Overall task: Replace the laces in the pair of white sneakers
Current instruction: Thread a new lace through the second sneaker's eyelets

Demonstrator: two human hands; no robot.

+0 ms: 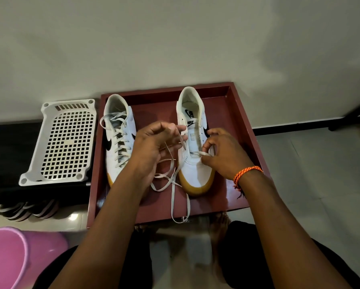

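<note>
two white sneakers stand in a dark red tray (240, 130) on the floor, toes toward the person. the left sneaker (117, 138) is fully laced. the right sneaker (193, 142) has only one lace (172, 180) crossing at its lowest eyelets; the loose ends lie on the tray, and one hangs over its near edge. the left hand (154, 147) pinches one lace end with curled fingers. the right hand (225, 153) pinches the lace at the lowest eyelet. a white plastic basket (64, 140) lies beside the tray on the left.
</note>
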